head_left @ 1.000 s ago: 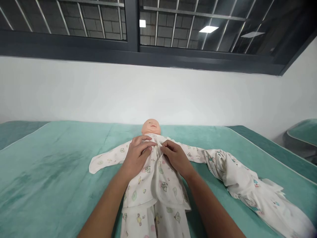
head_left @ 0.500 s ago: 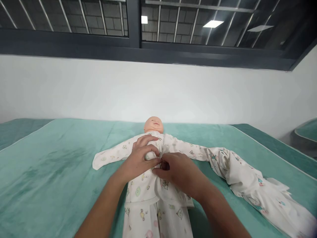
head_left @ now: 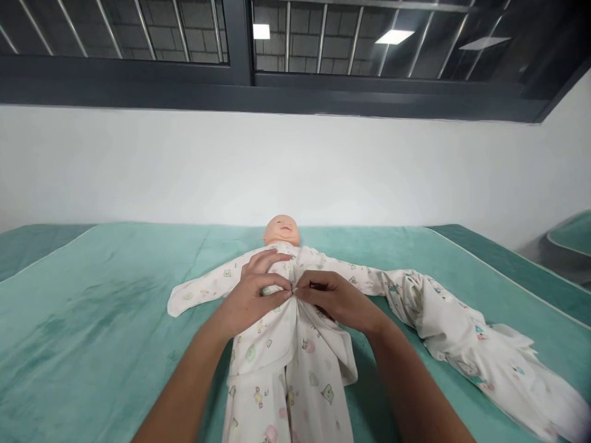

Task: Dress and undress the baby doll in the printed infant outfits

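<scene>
Left grip and right grip pinch the shirt enclosing 1 doll.

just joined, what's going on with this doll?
A person is working on the front of a shirt on a doll lying face up on a green bed. The left hand and right hand pinch the shirt's front at the middle, fingertips close together; any fastener there is too small to tell. Below, the front edges part over the pants. More cloth lies bunched by the sleeve on the right.
</scene>
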A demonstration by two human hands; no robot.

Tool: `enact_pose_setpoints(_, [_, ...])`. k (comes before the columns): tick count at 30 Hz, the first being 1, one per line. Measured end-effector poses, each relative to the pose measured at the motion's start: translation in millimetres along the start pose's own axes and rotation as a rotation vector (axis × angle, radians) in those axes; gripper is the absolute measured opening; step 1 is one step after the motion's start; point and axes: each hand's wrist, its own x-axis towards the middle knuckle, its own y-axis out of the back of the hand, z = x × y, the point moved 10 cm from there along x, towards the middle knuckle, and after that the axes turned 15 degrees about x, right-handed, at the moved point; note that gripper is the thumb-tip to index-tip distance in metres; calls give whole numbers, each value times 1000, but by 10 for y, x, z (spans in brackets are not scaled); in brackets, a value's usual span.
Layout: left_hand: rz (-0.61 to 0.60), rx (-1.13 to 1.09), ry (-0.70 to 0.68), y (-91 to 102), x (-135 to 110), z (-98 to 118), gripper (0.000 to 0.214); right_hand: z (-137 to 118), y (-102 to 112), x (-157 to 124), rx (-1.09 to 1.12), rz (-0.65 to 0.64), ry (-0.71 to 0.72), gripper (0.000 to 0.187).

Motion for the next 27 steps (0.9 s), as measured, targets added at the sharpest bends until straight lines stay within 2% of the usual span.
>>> enact_pose_setpoints(4, [-3, -24, 11, 19, -2, -3, 19, 19, -2, 5, 7, -23, 17, 34])
enact_pose_setpoints(8, [-63, -54, 39, -10, -20, 17, 14, 41, 34, 8, 15, 0, 32, 37])
enact_pose_setpoints(14, [-5, -101, 46, 13, -38, 28, 10, 55, 6, 4, 75, -11, 21, 32])
enact_pose_setpoints(18, [-13, -143, 29, -3, -28, 20, 10, 48, 18, 15, 66, 18, 28, 26])
enact_pose_setpoints(27, [-52, -248, 23, -2, -24, -49, 19, -52, 12, -5, -111, 144, 76, 18])
